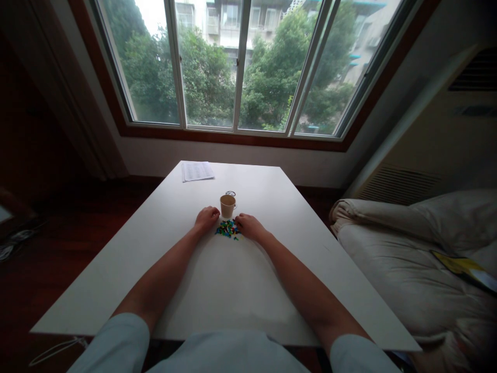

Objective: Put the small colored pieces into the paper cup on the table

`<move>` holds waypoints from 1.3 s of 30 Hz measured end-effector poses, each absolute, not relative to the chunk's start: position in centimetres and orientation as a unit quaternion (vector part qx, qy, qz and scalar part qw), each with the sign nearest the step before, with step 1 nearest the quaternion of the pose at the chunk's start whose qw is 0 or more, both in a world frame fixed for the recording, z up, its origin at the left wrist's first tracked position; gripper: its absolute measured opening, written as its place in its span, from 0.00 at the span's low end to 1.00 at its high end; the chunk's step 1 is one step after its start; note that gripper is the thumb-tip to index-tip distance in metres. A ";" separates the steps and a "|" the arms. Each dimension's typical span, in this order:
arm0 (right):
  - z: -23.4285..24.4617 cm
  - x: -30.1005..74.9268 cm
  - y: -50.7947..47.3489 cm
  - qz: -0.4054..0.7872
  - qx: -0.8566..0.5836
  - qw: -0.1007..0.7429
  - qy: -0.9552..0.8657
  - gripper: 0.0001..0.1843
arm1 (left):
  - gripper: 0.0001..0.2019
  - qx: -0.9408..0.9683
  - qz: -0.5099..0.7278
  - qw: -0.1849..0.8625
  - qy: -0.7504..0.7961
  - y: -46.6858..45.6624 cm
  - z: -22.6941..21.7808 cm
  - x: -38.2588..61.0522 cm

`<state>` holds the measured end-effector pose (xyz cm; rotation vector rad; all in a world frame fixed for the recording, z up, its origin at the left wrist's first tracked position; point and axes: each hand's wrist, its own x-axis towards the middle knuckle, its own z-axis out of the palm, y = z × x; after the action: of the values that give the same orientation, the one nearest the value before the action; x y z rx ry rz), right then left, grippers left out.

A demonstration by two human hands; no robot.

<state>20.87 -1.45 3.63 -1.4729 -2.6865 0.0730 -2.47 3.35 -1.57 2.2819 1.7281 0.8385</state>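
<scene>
Mid-frame, the curled left hand (207, 218) and right hand (250, 226) flank small multicoloured pieces (227, 229) below a tan tapered cup (227, 206); grip unclear. Gathering seems underway, calling for fine pinching.

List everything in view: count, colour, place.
Cup: one, tan, on table
Small pieces: many, mixed colours, heaped in front of cup
Ring-like item: one, dark, behind cup
Paper sheets: count unclear, white, far left corner
Table: one, white, centre
Window: one, brown surround, beyond table
Trees: several, green, outside
Building: at least one, pale, outside
Sofa: one, beige, right
Flat item: one, yellow, on sofa
Vented unit: one, pale, upper right
Curtain: one, brown, left
Cords: count unclear, whitish, lower left
Floor: one, dark red, below
Left hand: one, bare, left of cup
Right hand: one, bare, right edge of pieces
Arms: two, pale blue sleeves, bottom
</scene>
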 end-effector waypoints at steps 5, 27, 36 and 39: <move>3.4 20.6 -1.4 0.014 -0.490 0.040 -0.870 0.12 | 0.10 0.766 0.282 0.079 0.573 3.4 -1.7 -2.6; 3.1 21.0 -1.3 0.012 -0.479 0.054 -0.876 0.12 | 0.10 0.759 0.272 0.086 0.584 3.2 -1.4 -2.4; 3.7 20.9 -1.6 0.015 -0.483 0.033 -0.875 0.10 | 0.11 0.757 0.272 0.087 0.587 3.0 -1.2 -2.3; 3.8 21.0 -1.6 0.013 -0.483 0.033 -0.875 0.09 | 0.10 0.759 0.276 0.086 0.583 3.1 -1.3 -2.3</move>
<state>20.98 -1.60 3.80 -1.4847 -2.6928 0.0403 -2.29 3.11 -1.26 2.2630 1.7381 0.8231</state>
